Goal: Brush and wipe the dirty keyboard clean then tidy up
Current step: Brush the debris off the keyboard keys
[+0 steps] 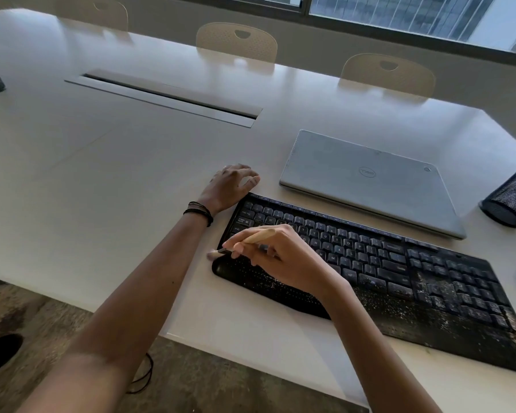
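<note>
The right hand [283,257] is pinching a small brush [251,240] at the keyboard's [385,263] left end (crumbs speckling it), while the left hand [230,186] is resting loose-fingered on the table [131,174].

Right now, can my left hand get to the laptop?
Probably yes. The left hand rests on the table beside the keyboard, with only bare table between it and the laptop.

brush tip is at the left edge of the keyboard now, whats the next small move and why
Probably carry the brush in the right hand rightward and sweep the palm rest, since pale crumbs speckle the keyboard there and over the number pad, while the left end near the bristles looks cleaner. The left hand rests by its far corner.
</note>
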A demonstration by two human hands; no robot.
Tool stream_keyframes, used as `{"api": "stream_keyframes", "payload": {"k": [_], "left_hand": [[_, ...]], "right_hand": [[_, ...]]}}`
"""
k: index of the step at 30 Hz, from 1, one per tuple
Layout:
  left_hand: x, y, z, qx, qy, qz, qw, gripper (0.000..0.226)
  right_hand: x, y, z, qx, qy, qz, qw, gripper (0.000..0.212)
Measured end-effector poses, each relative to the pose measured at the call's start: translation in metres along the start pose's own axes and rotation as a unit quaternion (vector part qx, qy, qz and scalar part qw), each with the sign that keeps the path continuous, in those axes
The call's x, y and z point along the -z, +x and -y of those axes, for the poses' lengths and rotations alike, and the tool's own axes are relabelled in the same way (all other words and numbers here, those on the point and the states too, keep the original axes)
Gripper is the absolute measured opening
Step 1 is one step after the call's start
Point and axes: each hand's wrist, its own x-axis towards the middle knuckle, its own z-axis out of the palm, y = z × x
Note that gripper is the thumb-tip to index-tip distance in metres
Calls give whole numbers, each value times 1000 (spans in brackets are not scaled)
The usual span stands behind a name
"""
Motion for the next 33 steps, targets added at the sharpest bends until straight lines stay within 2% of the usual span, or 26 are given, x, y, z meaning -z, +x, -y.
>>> {"api": "stream_keyframes", "payload": {"k": [4, 9, 14, 26, 30, 33], "left_hand": [[-1, 0, 0, 0, 2, -2, 1000, 35], [0, 1, 0, 5, 6, 5, 1000, 36], [-1, 0, 1, 5, 1, 4, 1000, 36], [0, 0, 0, 4, 5, 4, 1000, 36], [0, 1, 2, 3, 1, 6, 1000, 36], [0, 0, 2, 3, 3, 7, 1000, 36]], "right_hand": [[2, -3, 2, -23, 15, 13, 1000, 25], [10, -8, 2, -33, -21, -15, 999, 37], [12, -8, 2, -14, 29, -21, 999, 21], [20, -15, 2, -59, 23, 23, 998, 24], [26, -22, 1, -84, 9, 3, 996, 30], [31, -24, 3, -73, 45, -27, 996, 22]]}}
